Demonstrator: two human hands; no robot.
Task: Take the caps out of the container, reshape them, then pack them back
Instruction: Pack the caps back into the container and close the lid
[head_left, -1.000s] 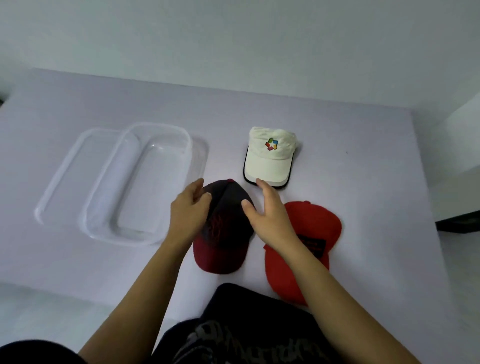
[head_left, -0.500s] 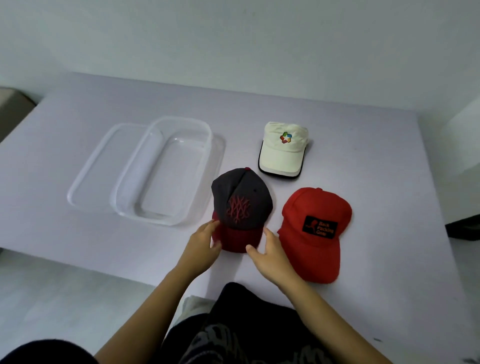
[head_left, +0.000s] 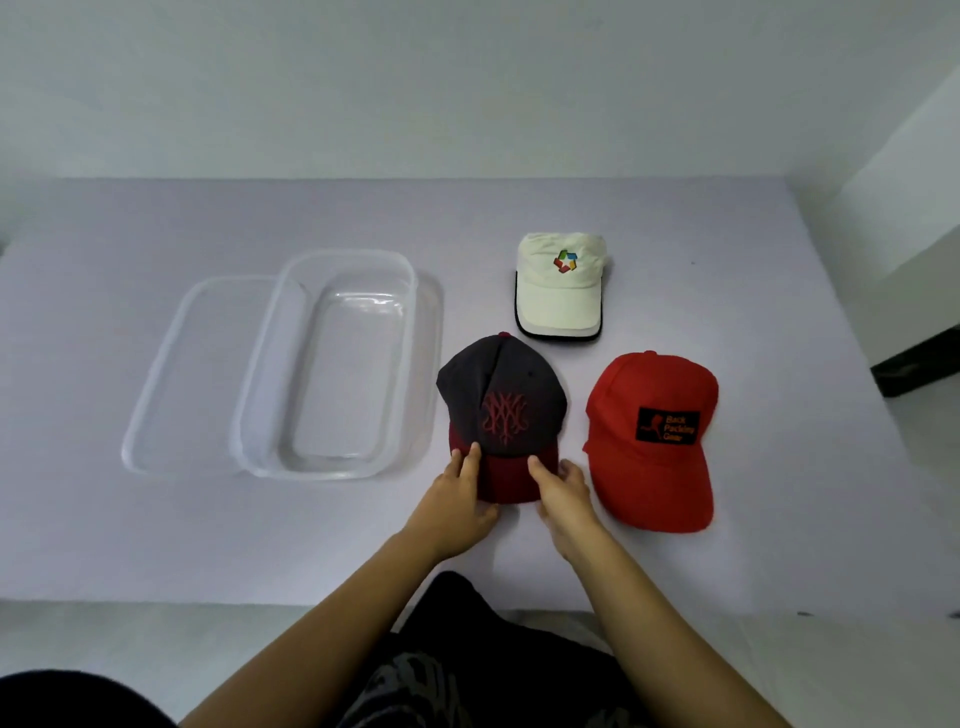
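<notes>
Three caps lie on the table (head_left: 675, 218). A dark grey cap (head_left: 501, 395) with a dark red brim and red embroidery sits in the middle, its brim toward me. My left hand (head_left: 457, 499) grips the brim's left side and my right hand (head_left: 563, 493) grips its right side, thumbs on top. A red cap (head_left: 652, 441) with a black patch lies just to the right. Behind them rests a white cap (head_left: 561, 286) with a coloured logo. The clear plastic container (head_left: 260, 415) stands to the left, with nothing in it.
The container's clear lid (head_left: 171, 364) lies partly under the container's left side. The table's front edge runs just below my hands. A wall rises behind the table, and a dark object (head_left: 914, 364) sits beyond the right edge.
My hands slid from the crown of the dark cap down to its brim and now hold it on both sides. The camera view shifted back and up.
</notes>
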